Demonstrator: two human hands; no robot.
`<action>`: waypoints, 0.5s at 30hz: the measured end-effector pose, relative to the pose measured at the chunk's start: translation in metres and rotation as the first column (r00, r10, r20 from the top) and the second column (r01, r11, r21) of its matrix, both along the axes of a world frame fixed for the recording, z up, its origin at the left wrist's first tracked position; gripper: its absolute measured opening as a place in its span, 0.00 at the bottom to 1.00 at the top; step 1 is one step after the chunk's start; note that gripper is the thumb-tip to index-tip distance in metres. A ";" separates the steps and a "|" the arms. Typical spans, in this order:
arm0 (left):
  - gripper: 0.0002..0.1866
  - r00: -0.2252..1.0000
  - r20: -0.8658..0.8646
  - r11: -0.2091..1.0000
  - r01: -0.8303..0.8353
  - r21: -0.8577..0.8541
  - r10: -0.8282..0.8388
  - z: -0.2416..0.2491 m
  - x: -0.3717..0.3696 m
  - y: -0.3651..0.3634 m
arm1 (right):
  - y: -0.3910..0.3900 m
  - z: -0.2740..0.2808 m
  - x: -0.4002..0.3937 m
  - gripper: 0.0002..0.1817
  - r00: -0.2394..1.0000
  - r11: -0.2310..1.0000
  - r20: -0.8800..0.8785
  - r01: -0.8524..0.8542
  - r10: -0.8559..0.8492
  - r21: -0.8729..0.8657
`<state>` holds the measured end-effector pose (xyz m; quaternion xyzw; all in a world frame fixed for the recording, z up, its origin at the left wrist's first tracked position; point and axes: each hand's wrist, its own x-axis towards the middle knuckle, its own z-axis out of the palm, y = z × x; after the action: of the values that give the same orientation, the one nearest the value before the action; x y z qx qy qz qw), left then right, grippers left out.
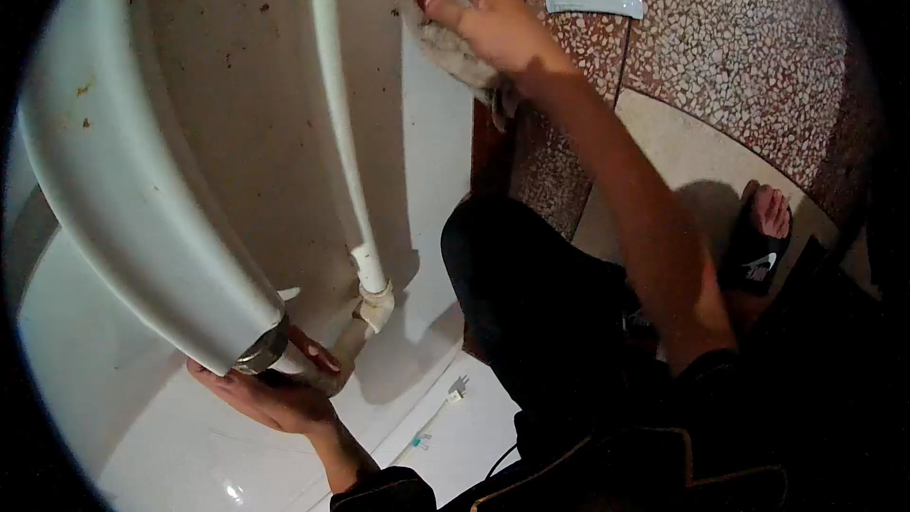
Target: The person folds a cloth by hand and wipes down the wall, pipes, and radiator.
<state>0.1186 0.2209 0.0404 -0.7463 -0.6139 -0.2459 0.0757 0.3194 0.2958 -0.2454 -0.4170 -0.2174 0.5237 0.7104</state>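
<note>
My right hand [488, 24] is closed on a crumpled, dirty grey cloth [450, 52], pressed near the edge of a white panel [441, 156]. At the lower left, my left hand [275, 403] is wrapped from below round a pale pipe [301, 365]. That grip is just under a metal ring [263, 349] at the end of a large curved white part [142, 199]; some of its fingers are hidden. A long white pipe [336, 114] runs down the stained panel to an elbow fitting [374, 306], which leads towards my left hand.
A white plug [455, 396] on a cord lies at the bottom. On the speckled floor [730, 28] is a pale strip-like packet [594, 4]. My bent knee [493, 237] is close to the panel, and my sandalled foot [770, 213] is at the right.
</note>
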 end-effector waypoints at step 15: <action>0.33 0.993 -0.076 0.993 0.096 0.074 -0.091 0.009 -0.022 -0.005 | 0.000 -0.009 -0.002 0.13 0.976 0.992 0.218 -0.023 -0.004 0.121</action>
<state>0.0964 0.2163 0.0498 -0.7791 -0.5652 -0.2455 0.1152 0.3173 0.2955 -0.2540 -0.4260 -0.3277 0.4640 0.7041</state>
